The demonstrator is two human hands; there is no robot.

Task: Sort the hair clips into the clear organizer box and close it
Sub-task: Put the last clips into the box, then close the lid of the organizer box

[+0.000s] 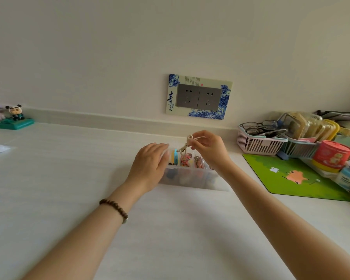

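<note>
The clear organizer box [192,179] stands on the white table, its lid not visible from here. Several colourful hair clips [185,160] fill its compartments. My right hand [208,148] pinches a pale cream hair clip [185,144] by its top and holds it dangling just above the box. My left hand [150,166] rests with straight fingers against the box's left end, covering that side. A bead bracelet sits on my left wrist.
A pink basket [259,144] with glasses stands at the right, next to a blue basket of packets [303,146] and a red tin [331,156]. A green mat [299,176] lies in front of them. A panda figure [16,116] is far left. A wall socket [198,97] is behind.
</note>
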